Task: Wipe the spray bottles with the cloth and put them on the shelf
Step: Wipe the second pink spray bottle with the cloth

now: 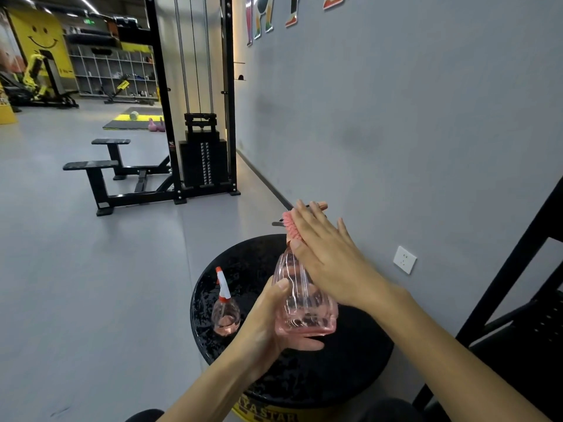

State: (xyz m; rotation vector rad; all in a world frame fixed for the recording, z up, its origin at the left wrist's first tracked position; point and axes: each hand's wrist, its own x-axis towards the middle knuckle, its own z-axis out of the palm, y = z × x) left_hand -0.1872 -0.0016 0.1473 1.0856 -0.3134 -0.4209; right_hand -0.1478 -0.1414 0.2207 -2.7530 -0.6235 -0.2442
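Pink small bottle (pixel 225 315) stands left of held bottle (pixel 304 306).

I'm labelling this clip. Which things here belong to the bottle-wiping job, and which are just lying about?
Job: large pink spray bottle, small spray bottle, left hand, right hand, black rack.
Lying about: cable machine, bench, wall socket, pink kettlebells.

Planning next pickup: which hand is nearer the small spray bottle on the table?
Left. The left hand, gripping the large bottle, sits beside the small spray bottle; the right hand rests farther, atop the sprayer.
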